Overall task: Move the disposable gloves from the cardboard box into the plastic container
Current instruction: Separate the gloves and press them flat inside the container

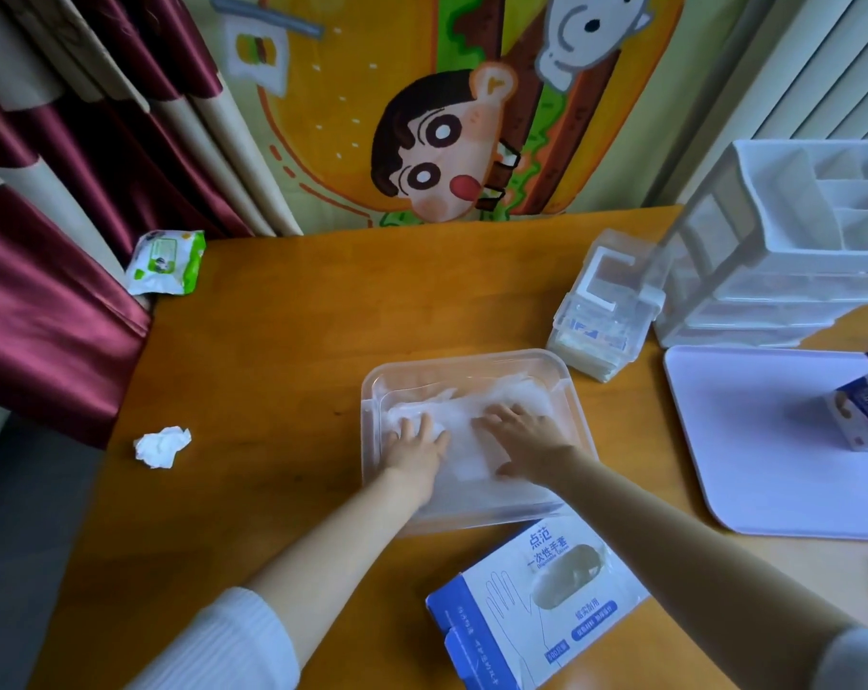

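We press both flat, released hands, left [418, 443] and right [524, 437], on gloves [472, 400] lying inside the container [372, 390]; the box [536, 610] sits just near of it.

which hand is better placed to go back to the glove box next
Probably the right hand: the cardboard box lies just beside its forearm, opening nearest it. The left hand sits farther away.

1 plastic container [472, 355], 1 cardboard box [536, 610], 1 left hand [414, 450], 1 right hand [526, 435], 1 wipes pk [165, 261], 1 tissue [162, 445], 1 clear case [606, 311], 1 drawer unit [780, 251], 1 tray [750, 440], 1 carton [865, 415].
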`<action>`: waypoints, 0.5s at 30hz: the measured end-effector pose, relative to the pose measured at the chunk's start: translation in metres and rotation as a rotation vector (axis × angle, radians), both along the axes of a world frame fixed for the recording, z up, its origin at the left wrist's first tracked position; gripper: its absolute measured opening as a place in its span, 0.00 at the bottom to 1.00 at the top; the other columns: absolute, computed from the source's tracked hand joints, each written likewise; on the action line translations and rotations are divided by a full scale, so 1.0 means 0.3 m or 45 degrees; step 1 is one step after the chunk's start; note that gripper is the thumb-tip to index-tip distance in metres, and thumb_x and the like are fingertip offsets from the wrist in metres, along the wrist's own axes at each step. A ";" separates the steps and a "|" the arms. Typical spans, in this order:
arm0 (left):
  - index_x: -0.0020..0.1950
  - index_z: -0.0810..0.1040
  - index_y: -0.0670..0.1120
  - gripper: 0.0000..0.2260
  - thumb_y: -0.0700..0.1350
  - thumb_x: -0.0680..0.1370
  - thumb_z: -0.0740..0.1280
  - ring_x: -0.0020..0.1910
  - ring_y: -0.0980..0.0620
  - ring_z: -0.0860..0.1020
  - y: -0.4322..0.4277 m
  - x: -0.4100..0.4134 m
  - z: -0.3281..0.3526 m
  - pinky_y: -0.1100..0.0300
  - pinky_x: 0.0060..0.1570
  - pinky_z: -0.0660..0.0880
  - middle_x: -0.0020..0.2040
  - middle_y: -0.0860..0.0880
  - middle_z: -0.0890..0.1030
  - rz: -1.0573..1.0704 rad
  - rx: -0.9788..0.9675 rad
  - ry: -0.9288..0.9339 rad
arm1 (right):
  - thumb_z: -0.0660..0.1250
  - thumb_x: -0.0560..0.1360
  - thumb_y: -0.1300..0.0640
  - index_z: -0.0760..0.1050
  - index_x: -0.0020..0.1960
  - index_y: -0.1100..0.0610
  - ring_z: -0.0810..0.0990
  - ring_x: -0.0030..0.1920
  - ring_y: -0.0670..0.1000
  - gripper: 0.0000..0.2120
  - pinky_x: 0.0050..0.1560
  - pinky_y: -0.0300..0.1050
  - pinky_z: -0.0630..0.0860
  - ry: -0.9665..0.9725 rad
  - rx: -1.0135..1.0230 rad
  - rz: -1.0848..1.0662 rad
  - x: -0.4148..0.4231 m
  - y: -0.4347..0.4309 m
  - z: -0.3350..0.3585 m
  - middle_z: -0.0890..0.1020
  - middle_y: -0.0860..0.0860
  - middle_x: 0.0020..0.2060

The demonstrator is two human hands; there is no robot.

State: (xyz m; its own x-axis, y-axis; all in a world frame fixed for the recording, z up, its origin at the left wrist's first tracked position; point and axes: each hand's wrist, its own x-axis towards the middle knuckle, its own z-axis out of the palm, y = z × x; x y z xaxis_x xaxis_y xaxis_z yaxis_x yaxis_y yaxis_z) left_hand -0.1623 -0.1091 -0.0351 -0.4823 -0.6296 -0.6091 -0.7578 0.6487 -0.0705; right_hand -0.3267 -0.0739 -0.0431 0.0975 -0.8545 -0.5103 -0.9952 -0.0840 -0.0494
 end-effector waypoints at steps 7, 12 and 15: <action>0.78 0.48 0.50 0.39 0.37 0.75 0.68 0.75 0.34 0.49 -0.009 -0.010 -0.011 0.47 0.69 0.62 0.78 0.41 0.45 -0.037 0.025 -0.095 | 0.69 0.74 0.50 0.52 0.76 0.50 0.59 0.73 0.55 0.38 0.69 0.51 0.62 0.064 0.035 0.032 0.010 -0.021 -0.015 0.58 0.50 0.74; 0.78 0.51 0.48 0.36 0.40 0.76 0.68 0.70 0.37 0.62 -0.014 -0.003 0.026 0.49 0.62 0.68 0.74 0.39 0.58 -0.124 -0.053 -0.114 | 0.66 0.77 0.57 0.62 0.73 0.54 0.65 0.70 0.53 0.26 0.67 0.47 0.64 -0.088 -0.060 -0.055 0.003 -0.009 0.054 0.66 0.51 0.71; 0.77 0.54 0.46 0.30 0.41 0.78 0.64 0.66 0.39 0.70 -0.013 0.014 0.080 0.49 0.61 0.69 0.70 0.41 0.66 -0.086 -0.083 0.049 | 0.63 0.79 0.57 0.69 0.69 0.53 0.65 0.70 0.50 0.19 0.69 0.46 0.64 -0.323 -0.291 -0.175 0.002 0.045 0.125 0.71 0.50 0.68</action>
State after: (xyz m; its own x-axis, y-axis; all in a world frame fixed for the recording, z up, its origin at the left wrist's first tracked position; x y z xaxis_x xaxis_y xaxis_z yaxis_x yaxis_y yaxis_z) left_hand -0.1580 -0.1129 -0.0112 -0.5475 -0.6324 -0.5480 -0.7154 0.6935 -0.0855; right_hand -0.3262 -0.0604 -0.0057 0.0728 -0.9574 -0.2793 -0.9566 0.0123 -0.2913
